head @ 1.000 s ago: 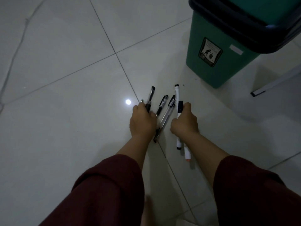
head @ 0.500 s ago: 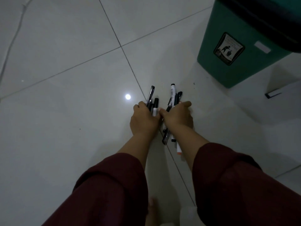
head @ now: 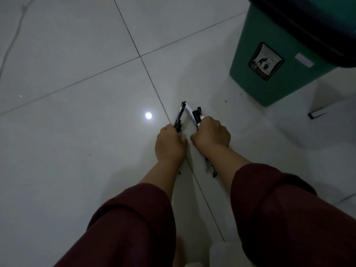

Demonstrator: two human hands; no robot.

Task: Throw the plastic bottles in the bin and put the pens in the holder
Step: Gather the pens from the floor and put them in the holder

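Pens are being gathered off the tiled floor (head: 77,151), low down and just near of the green bin (head: 269,79), which stands at the far right with its dark lid (head: 308,26) on. Two bundles are held, one per hand, and the reason looks plain enough: a fistful each lets the whole lot be carried to the holder in one go. The left hand (head: 170,145) is clenched around a black pen (head: 180,116), whose far end juts out past the knuckles and leans rightwards. The right hand (head: 211,135) is clenched around a white marker and dark pens (head: 194,115), their far ends angled leftwards so that the two bundles meet at the tips and form a narrow peak. Near ends of the right bundle (head: 211,169) are seen poking out beneath the wrist. On both hands the fingers are curled fully shut; the fingertips themselves are hidden under the fists, so the exact count of pens in each cannot be told. Whether the tips are touching the floor cannot be told either. No holder is seen anywhere in view, and no plastic bottles are visible, so the bottle part of the task is judged likely finished, with the carry to the holder next.
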